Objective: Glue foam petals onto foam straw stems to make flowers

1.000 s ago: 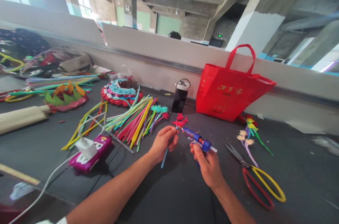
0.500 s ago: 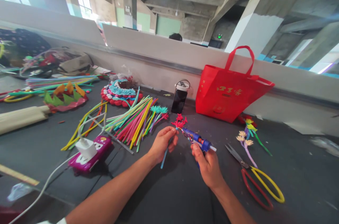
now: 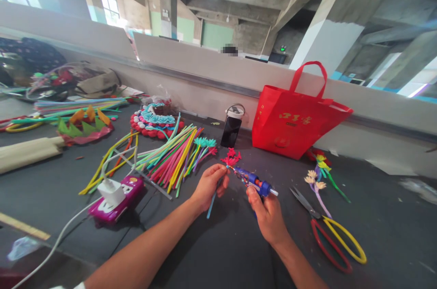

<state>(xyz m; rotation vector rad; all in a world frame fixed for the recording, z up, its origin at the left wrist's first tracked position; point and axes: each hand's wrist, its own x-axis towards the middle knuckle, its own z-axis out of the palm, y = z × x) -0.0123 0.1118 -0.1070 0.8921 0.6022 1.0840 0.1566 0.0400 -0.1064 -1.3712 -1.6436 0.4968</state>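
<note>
My left hand (image 3: 211, 184) pinches a light blue pipe cleaner (image 3: 211, 207) near its upper end, where a red flower (image 3: 232, 157) sits. In my right hand (image 3: 268, 216) is a blue hot glue gun (image 3: 252, 180), its nozzle pointing left at the base of the red flower. A clear glue stick (image 3: 274, 192) pokes out of the gun's back end. Whether the nozzle touches the flower I cannot tell. To the right of the gun lie scissors (image 3: 314, 211) with one red and one yellow handle, blades apart. Beside them rest pale flowers on a purple stem (image 3: 321, 195).
Loose colourful pipe cleaners (image 3: 170, 157) lie left of my hands. A purple power strip (image 3: 118, 200) with a white plug (image 3: 111, 191) stands nearer me. Behind are a phone (image 3: 231, 132) leaning on a cup and a red bag (image 3: 297, 120). A low partition (image 3: 205, 70) borders the table.
Both hands, the red flower and the glue gun stay almost in place. The view has shifted very slightly.
</note>
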